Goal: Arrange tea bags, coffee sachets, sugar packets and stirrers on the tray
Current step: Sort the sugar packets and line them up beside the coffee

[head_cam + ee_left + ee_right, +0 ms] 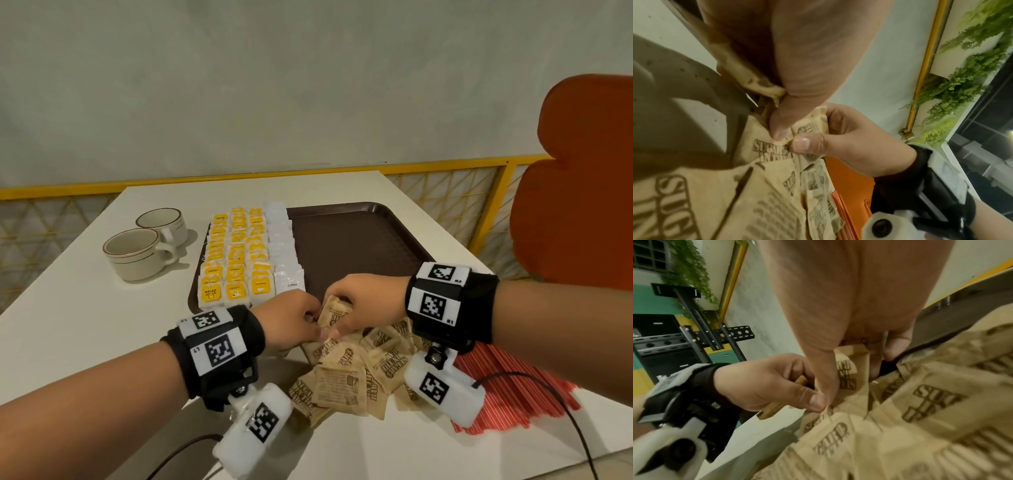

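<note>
Left hand [291,320]: fingers curled, pinching brown sugar packets [334,313] | Right hand [363,305]: thumb and fingers gripping the same packets, held on edge at the tray's [359,240] near rim, long axis running toward the far side | Loose pile of sugar packets [356,377]: flat on the table [85,325], mixed headings | Tea bags [236,260], coffee sachets [286,253]: rows on the tray's left | Red stirrers [513,383]: right of the pile.

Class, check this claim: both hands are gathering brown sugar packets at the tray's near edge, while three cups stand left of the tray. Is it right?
Not quite. The head view shows two cups, not three. The left hand and right hand do gather brown sugar packets at the near edge of the tray.
</note>
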Available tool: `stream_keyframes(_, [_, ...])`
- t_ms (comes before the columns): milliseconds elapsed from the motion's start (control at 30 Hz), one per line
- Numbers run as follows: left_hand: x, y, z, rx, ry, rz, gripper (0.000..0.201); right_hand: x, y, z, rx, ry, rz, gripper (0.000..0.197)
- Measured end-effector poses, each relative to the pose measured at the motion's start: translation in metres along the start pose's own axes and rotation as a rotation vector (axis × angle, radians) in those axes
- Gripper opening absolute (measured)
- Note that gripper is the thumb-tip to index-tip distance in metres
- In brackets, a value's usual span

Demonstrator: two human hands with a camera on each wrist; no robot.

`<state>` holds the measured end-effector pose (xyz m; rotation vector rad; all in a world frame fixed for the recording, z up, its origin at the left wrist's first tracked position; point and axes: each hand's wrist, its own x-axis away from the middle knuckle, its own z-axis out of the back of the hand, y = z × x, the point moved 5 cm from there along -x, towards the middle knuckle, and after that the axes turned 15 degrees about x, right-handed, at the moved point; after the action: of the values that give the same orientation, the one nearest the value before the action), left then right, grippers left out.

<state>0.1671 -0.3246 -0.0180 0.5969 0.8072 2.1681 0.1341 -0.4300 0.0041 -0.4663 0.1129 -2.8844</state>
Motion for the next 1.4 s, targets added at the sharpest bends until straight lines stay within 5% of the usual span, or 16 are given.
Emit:
stream_keyframes(133, [0.003,0.001,0.007,-0.048,0.034,-0.043,0.012,-0.003,-0.004,-0.002,-0.074,-0.061,-0.01,0.05])
stream_keyframes(333, [0.012,0.003,0.032,0.087,0.116,-0.076,0.005,-0.008,-0.005,0.001,-0.274,-0.015,-0.001,0.021])
stream_keyframes(467, [0.02,0.003,0.05,0.521,0.228,-0.076,0.019,-0.005,-0.003,0.011,-0.553,0.05,0.047,0.014])
stream_keyframes(600, [0.028,-0.009,0.048,1.413,0.202,-0.17,0.066,0.004,-0.004,0.018,-1.067,0.091,0.049,0.023])
stream_keyframes(733, [0.035,-0.009,0.043,1.618,0.158,-0.297,0.089,0.008,-0.026,0.01,-1.429,-0.058,0.158,0.04])
stream_keyframes(900, [0.035,-0.01,0.043,1.634,0.184,-0.303,0.086,-0.005,-0.047,-0.005,-1.493,-0.046,0.192,0.025])
stream_keyframes(1033, [0.032,-0.018,0.039,1.573,0.223,-0.24,0.059,-0.013,-0.053,-0.009,-1.532,0.003,0.221,0.023])
stream_keyframes(1200, [0.03,-0.038,0.034,1.465,0.282,-0.029,0.055,-0.017,-0.03,0.002,-1.587,0.386,0.113,0.026])
stream_keyframes(1300, [0.032,-0.042,0.029,1.588,0.163,0.158,0.057,-0.013,-0.018,0.007,-1.394,0.623,0.038,0.018])
stream_keyframes(1400, [0.034,-0.043,0.028,1.749,0.07,0.231,0.056,-0.01,-0.021,0.01,-1.135,0.683,0.055,0.019])
